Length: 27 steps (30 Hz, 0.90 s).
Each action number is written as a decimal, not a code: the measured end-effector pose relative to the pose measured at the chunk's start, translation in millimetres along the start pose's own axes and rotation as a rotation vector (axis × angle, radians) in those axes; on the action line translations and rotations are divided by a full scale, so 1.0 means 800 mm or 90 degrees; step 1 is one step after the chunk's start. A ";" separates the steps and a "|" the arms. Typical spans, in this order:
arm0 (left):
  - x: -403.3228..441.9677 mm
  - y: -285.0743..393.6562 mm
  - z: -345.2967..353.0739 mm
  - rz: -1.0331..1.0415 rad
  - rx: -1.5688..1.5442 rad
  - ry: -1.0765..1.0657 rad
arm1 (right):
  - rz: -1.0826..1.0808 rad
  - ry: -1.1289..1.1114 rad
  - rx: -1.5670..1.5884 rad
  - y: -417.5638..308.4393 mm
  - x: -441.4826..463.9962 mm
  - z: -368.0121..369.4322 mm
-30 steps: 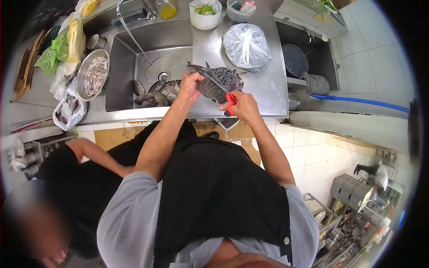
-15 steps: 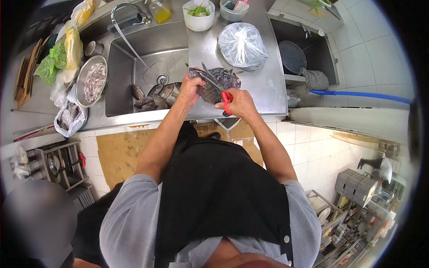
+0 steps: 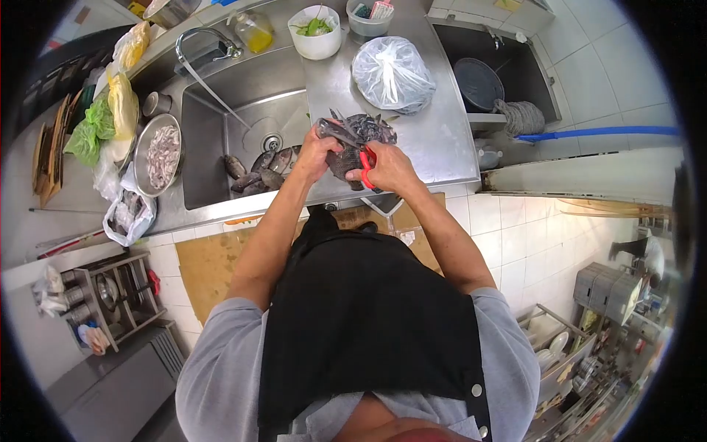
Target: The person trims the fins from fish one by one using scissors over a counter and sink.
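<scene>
My left hand (image 3: 317, 153) grips a dark fish (image 3: 342, 163) by one end, over the steel counter near its front edge. Red-handled scissors (image 3: 365, 171) are in my right hand (image 3: 390, 169), their blades lying against the fish. Just behind the fish is a dark heap of fish scraps (image 3: 375, 129). Several whole fish (image 3: 258, 173) lie in the sink (image 3: 210, 140) to the left, near the drain. Water or a clear hose comes down from the faucet (image 3: 234, 50) into the sink.
A knotted plastic bag (image 3: 394, 77) sits on the counter (image 3: 453, 147) behind my hands, with a white tub (image 3: 315, 46) farther back. Left of the sink are a steel bowl of pale pieces (image 3: 162, 155) and an open bag (image 3: 131, 217). A second basin (image 3: 534, 81) holds a bucket (image 3: 479, 85).
The view has turned slightly. The person at the lower left has gone out of view. My left hand and right hand are closer together on the fish, and the scissors have shifted along it.
</scene>
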<state>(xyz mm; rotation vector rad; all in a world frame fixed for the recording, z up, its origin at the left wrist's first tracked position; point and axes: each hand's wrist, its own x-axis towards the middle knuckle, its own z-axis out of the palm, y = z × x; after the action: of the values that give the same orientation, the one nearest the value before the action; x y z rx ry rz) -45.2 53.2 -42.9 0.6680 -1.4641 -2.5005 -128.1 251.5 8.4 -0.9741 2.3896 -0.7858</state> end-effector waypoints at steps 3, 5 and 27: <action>0.001 -0.001 -0.005 -0.038 -0.075 0.003 | 0.017 -0.015 0.035 0.007 0.000 0.008; 0.004 -0.009 -0.008 -0.053 -0.044 -0.003 | 0.031 -0.023 0.038 0.014 -0.004 0.016; 0.104 0.083 -0.364 -0.185 0.552 0.041 | 0.332 0.058 0.318 -0.007 -0.021 0.079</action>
<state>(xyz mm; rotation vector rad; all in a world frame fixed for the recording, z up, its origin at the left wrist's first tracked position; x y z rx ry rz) 9.4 -238.8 -131.8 1.1264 -2.5803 -1.8774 -77.6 239.0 -31.8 -0.1119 2.1961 -1.1434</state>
